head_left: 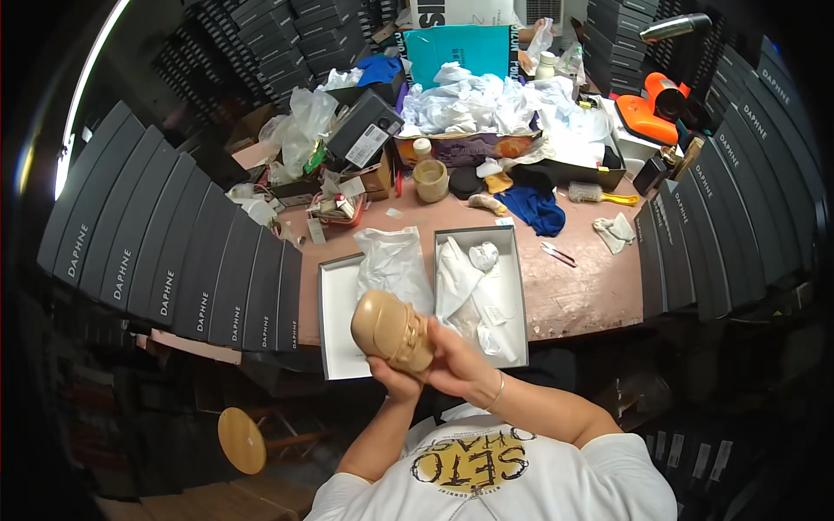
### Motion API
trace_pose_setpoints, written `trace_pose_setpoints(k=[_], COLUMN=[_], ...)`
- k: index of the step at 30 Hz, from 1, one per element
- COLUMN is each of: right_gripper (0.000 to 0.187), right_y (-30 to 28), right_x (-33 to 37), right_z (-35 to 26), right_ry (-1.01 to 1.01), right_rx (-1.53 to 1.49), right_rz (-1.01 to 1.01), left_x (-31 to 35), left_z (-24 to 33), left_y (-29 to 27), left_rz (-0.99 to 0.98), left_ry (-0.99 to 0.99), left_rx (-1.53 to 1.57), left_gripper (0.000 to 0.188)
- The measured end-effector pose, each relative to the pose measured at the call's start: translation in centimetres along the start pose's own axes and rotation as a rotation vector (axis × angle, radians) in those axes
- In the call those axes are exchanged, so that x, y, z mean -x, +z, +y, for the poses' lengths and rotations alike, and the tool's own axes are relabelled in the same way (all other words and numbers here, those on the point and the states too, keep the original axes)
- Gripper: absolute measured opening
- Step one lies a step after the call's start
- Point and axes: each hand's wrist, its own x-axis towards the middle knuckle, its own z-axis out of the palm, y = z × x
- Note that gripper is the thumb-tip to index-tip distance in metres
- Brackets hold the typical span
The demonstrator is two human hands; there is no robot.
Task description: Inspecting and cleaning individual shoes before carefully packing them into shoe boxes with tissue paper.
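Observation:
Both my hands are closed round a tan shoe [382, 323] with a smooth rounded toe and raised trim across it, held above the near edge of the table. My left hand [396, 379] grips it from below. On its right side, my right hand [458, 362] presses its fingers against the trim; whether a second shoe is behind it I cannot tell. Just beyond is an open shoebox tray [336, 334] with a white plastic bag [393, 260] in it. Beside that, a second box half [520, 300] holds white wrapping paper [458, 276] and a small tag.
Stacks of dark shoeboxes [174, 252] flank the table on the left, and more boxes [695, 217] rise on the right. Small scissors [559, 253], a yellow-handled brush [604, 195], a blue cloth [536, 211] and a stone-coloured jar [430, 181] lie further back. A round stool [241, 440] stands lower left.

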Motion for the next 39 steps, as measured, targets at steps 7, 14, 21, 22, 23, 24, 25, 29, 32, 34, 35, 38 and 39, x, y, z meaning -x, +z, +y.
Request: trace_pose_setpoints(k=[7,14,21,22,23,24,25,29,32,34,35,38,39], right_gripper=[0.06,0.069,0.086,0.08,0.067,0.063,0.06,0.043,0.045,0.044,0.043,0.058,0.063], right_y=[5.1,2.2,1.4,2.2,3.3,3.7,4.5,5.5,6.9,7.2,7.3,8.4,8.5], right_x=[2.1,4.4,4.2,3.8,5.5,6.0,6.2,4.4,7.3,7.0,6.7,5.5,5.2], right_z=[1.3,1.4,3.8,3.0,0.4,-0.3,-0.7,-3.1,-3.1,-2.8,-2.8,-3.3,-3.4], right_ry=[-0.009,0.029,0.097,0.135,0.061,-0.015,-0.087,0.334,0.324,0.22,0.166,0.113,0.107], right_rx=[0.187,0.547,-0.166,-0.164,0.267,0.469,0.662,0.258,0.405,0.492,0.536,0.566,0.567], right_rz=[-0.146,-0.286,-0.442,-0.5,-0.39,-0.38,-0.368,-0.926,-0.658,-0.641,-0.635,-1.078,-1.215], left_x=[-1.4,-2.2,-1.0,-1.2,-0.7,0.0,0.6,3.1,2.9,2.4,2.2,2.3,3.1], left_z=[4.7,12.2,12.0,11.4,10.4,8.9,8.2,10.1,10.9,12.7,13.1,13.4,12.7], left_y=[3.2,2.9,4.9,4.6,4.4,4.4,4.3,4.7,6.5,7.3,7.4,6.3,5.5], left_rz=[-0.013,-0.531,-0.563,-0.528,-0.463,-0.42,-0.373,-0.705,-0.651,-0.646,-0.708,-0.959,-0.938], left_ry=[0.234,0.484,0.633,0.652,0.63,0.601,0.568,0.847,0.865,0.737,0.749,0.846,0.862], left_rx=[-0.204,-0.255,-0.303,-0.206,-0.111,-0.006,0.088,-0.347,-0.284,-0.294,-0.306,-0.285,-0.226], left_gripper=[0.094,0.068,0.05,0.049,0.048,0.047,0.047,0.045,0.038,0.031,0.028,0.032,0.031])
